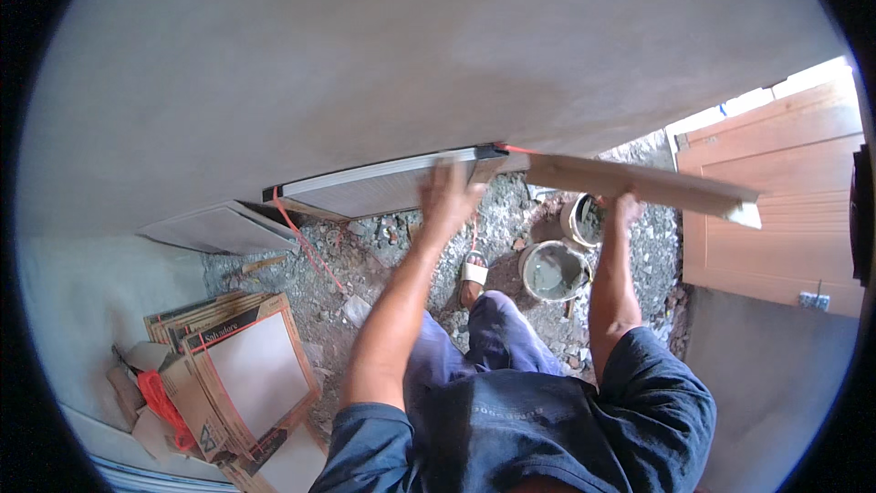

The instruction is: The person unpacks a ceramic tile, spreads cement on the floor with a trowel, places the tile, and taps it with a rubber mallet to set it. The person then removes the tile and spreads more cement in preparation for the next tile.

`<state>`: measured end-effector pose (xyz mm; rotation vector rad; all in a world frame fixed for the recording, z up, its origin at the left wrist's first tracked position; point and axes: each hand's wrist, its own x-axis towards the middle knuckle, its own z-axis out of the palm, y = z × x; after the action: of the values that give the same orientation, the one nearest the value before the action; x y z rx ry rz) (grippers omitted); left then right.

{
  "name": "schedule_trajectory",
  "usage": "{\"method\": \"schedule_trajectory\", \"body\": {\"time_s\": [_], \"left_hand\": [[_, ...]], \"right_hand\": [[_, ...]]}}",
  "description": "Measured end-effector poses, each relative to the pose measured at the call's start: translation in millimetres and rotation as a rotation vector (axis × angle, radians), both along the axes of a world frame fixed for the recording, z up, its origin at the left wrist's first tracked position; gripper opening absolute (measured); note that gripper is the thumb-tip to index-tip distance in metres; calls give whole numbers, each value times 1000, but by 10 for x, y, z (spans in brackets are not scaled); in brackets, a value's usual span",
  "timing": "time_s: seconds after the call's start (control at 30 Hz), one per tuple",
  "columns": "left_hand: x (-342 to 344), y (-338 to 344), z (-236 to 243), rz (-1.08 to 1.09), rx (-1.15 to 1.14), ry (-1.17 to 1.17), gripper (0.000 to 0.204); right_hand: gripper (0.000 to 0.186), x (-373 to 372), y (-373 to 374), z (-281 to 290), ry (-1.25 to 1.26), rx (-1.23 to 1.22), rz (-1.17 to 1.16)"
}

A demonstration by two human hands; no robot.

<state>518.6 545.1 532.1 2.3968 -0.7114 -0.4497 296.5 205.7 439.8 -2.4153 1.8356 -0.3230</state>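
Note:
My right hand (623, 208) is closed round the lower edge of a long brown board (657, 187), which slants down to the right and has a pale end. Whether it is wood or stiff cardboard I cannot tell. My left hand (447, 196) is blurred, its thumb apart from the fingers, in front of a silver straightedge (383, 170) with black ends. That bar lies against the wall along the top of a light grey tile panel (365, 194). Red cord (301, 233) hangs from the bar's left end. Whether my left hand touches the bar is unclear.
Two buckets, one with grey mix (552, 272) and another behind it (584, 219), stand on rubble ground (374, 256). Boxed tiles (260, 370) and a red plastic bag (164, 406) are at lower left. A wooden door (776, 192) is at right; the plastered wall (411, 55) rises ahead.

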Motion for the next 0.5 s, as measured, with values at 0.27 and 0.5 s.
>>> {"method": "schedule_trajectory", "body": {"time_s": [0.27, 0.5], "left_hand": [[420, 447, -1075, -11, 402, -161, 77], [361, 445, -1132, -48, 507, -236, 74]], "right_hand": [[61, -1805, 963, -653, -776, 740, -297], [34, 356, 1982, -316, -187, 490, 672]]}}
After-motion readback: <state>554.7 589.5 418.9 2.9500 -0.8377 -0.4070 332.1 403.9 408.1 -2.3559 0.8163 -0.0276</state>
